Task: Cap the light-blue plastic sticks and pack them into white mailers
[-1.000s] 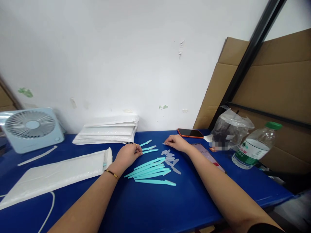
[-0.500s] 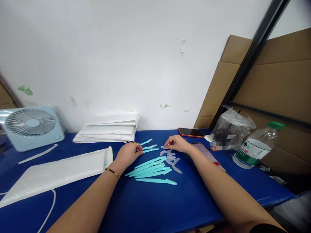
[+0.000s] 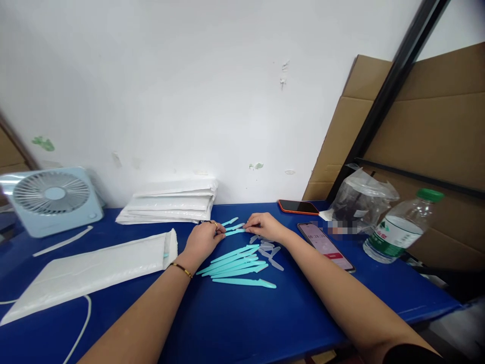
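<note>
My left hand point(image 3: 204, 238) pinches the handle end of a turquoise eyebrow razor point(image 3: 234, 232), with its blade end pointing right. My right hand point(image 3: 265, 226) has thumb and forefinger closed at that blade end, around a small clear blade cap that the fingers mostly hide. Further turquoise razors point(image 3: 229, 221) lie just behind the held one, partly covered by my left hand. In front of my hands, several turquoise razors point(image 3: 235, 263) are fanned out on the blue table point(image 3: 242, 318). Clear plastic caps point(image 3: 276, 264) lie in a loose pile below my right hand.
At the left are a white padded mailer point(image 3: 106, 268), a cable point(image 3: 81, 323) and a light-blue fan point(image 3: 55, 199). Stacked mailers point(image 3: 170, 202) stand against the wall. To the right are two phones point(image 3: 326, 246), a clear plastic bag point(image 3: 359, 199) and a water bottle point(image 3: 397, 230).
My right hand has moved left from the cap pile to the blade end of the razor, taking a clear cap with it. My left hand has stayed nearly in place.
</note>
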Demonstrator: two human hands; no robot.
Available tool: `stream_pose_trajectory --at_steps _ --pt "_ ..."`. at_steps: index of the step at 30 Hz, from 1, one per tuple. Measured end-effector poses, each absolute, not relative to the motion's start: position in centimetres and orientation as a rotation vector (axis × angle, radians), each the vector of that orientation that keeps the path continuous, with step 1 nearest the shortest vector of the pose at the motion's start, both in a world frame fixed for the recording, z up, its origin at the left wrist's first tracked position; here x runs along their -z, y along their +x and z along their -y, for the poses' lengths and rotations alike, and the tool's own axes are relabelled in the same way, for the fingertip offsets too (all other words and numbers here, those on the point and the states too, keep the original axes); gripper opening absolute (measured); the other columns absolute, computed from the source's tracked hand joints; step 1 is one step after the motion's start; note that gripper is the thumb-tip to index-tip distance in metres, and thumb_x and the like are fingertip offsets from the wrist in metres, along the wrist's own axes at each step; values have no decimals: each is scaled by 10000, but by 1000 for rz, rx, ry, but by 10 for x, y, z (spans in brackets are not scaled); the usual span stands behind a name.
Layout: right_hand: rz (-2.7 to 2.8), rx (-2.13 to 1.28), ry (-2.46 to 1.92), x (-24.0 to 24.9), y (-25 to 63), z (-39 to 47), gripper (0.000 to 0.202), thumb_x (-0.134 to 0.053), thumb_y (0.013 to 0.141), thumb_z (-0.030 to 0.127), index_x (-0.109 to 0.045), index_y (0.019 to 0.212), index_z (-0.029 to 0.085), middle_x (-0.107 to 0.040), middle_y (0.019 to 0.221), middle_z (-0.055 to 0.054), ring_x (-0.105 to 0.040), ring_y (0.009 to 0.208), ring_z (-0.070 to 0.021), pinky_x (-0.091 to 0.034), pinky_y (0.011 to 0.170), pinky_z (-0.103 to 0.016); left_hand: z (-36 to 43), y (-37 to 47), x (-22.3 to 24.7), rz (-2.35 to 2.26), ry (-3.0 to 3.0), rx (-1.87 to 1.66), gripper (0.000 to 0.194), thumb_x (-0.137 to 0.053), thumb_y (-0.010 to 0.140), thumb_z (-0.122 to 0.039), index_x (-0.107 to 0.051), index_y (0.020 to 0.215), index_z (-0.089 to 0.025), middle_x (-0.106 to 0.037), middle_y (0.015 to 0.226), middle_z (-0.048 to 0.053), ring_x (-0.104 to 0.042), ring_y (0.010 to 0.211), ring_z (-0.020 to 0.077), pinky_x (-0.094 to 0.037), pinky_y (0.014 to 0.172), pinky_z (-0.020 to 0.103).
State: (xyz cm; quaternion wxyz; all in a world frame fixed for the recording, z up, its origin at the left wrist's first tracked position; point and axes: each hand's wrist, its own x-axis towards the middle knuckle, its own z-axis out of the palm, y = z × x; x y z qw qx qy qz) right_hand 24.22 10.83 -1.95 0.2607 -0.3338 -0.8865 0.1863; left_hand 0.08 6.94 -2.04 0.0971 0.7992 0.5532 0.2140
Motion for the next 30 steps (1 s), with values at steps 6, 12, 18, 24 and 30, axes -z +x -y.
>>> stream_pose_trajectory --at_steps 6,12,18,24,30 --pt "2530 -653 -877 7 262 -102 219 -663 710 366 -724 834 196 -622 798 -34 -566 693 -119 -422 619 -209 -55 4 9 -1402 2257 -574 281 -568 708 -470 -668 785 -219 -632 791 -1 -549 653 134 -380 564 229" --pt "2399 -610 -1142 19 262 -111 252 -602 756 377 -722 842 173 -657 750 -35 -566 642 -118 -400 578 -207 -58 4 14 -1419 2253 -465 189 -545 717 -362 -655 714 -209 -619 675 -18 -539 608 118 -351 527 216" --pt "2368 -531 -1133 24 267 -117 223 -668 697 357 -727 827 186 -648 757 -37 -561 635 -114 -403 579 -207 -60 3 15 -1527 2289 -517 199 -555 715 -393 -651 750 -222 -634 728 -17 -561 646 123 -351 535 225" --pt "2405 -610 -1115 18 271 -111 192 -666 694 328 -732 803 184 -640 750 -30 -569 628 -110 -404 559 -198 -61 4 16 -1556 2260 -505 164 -568 709 -365 -651 736 -226 -634 689 -20 -570 630 125 -356 529 222" --pt "2418 -650 -1042 20 267 -109 202 -670 696 348 -729 807 190 -642 760 -29 -578 639 -110 -415 574 -199 -61 4 15 -1588 2247 -511 153 -576 705 -354 -645 722 -219 -641 686 -14 -574 636 129 -344 524 219"
